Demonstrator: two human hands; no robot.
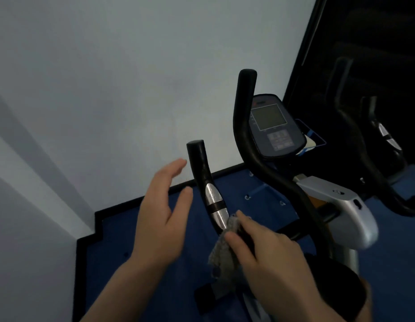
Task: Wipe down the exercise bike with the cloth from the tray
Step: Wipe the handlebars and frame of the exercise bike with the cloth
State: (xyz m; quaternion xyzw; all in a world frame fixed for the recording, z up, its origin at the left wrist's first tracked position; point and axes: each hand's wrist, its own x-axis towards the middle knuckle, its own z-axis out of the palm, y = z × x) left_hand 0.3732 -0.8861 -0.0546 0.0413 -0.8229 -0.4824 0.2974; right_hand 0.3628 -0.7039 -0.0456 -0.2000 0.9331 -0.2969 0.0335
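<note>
The exercise bike's near handlebar (200,163) is black with a silver pulse sensor (214,201) on it. My right hand (269,256) grips a grey cloth (222,249) wrapped around this bar just below the sensor. My left hand (162,217) hovers open to the left of the bar, fingers spread, not touching it. The far handlebar (242,117) curves up beside the console (275,129) with its grey screen. The silver frame cover (346,210) sits at right.
A pale wall fills the upper left. Blue floor mats (122,252) with a black border lie under the bike. A dark mirror or window (376,66) at right reflects the handlebars. A blue-and-white item (312,138) sits behind the console.
</note>
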